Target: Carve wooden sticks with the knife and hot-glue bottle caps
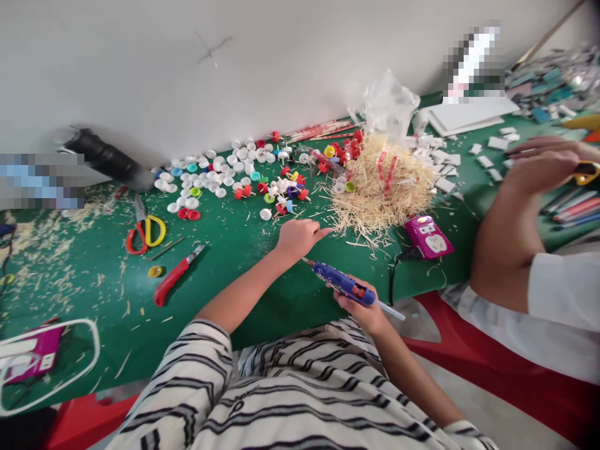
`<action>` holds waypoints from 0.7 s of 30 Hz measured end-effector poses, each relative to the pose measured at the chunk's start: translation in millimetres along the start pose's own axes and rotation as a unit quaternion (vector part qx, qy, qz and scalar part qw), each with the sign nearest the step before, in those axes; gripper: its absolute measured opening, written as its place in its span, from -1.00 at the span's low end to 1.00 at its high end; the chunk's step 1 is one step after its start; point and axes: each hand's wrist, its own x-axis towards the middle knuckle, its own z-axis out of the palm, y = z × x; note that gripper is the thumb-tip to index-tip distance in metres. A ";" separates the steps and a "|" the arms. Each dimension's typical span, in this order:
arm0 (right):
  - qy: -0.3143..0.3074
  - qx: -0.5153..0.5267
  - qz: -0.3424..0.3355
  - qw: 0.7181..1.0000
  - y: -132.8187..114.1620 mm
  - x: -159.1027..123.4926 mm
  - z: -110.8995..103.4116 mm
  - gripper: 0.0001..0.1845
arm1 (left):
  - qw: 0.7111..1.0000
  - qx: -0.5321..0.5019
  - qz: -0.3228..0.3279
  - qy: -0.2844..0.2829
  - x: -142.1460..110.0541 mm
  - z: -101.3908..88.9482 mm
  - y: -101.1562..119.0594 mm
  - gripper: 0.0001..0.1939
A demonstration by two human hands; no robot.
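My right hand (359,308) is wrapped round a blue hot glue gun (344,284) with an orange part on its side; a pale glue stick (391,310) sticks out of its back end. The nozzle points up and left, close under my left hand (297,239). That hand is closed, its back towards me and its thumb side to the right; whatever its fingers hold is hidden. Just beyond it lies a cluster of red, white and blue bottle caps (285,187), some with small sticks in them. To its right is a heap of thin wooden sticks (389,187).
Scissors (145,231) and a red-handled knife (178,275) lie at left on the green table (244,262). White caps (239,156) spread towards the wall. A purple power strip (429,237) stands at right, near a co-worker's arm (510,225). A black bottle (107,156) lies behind.
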 end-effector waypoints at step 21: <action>-0.005 -0.001 0.001 1.000 -11.1 2.8 2.8 -0.61 | 0.995 0.047 0.079 -0.036 89.2 21.9 53.3 -0.75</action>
